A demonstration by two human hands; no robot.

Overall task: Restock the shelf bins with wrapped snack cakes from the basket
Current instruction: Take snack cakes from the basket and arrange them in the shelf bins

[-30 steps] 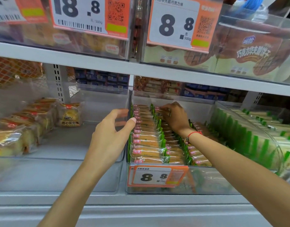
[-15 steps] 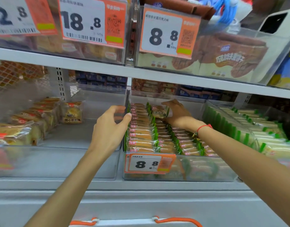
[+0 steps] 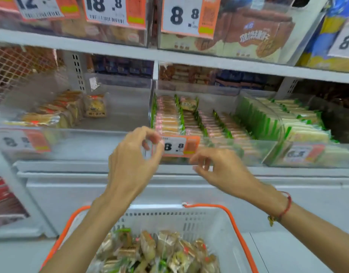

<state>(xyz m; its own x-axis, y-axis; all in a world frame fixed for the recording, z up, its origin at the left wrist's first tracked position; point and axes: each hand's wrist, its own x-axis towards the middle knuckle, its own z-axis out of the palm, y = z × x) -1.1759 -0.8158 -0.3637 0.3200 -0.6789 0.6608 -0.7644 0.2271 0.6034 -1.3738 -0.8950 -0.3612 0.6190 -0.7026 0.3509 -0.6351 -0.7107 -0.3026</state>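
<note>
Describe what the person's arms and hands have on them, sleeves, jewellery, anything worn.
Both forearms are bare, with no sleeves in view. The left hand and its wrist carry nothing. Behind the right hand, the wrist wears a thin red cord bracelet with a small yellowish-green charm hanging from it. No gloves; no rings made out.

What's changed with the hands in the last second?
Both hands have pulled back out of the middle bin. The right hand let go of the cakes, and the left hand left the bin wall. Both are empty above the basket. The cake rows look unchanged.
</note>
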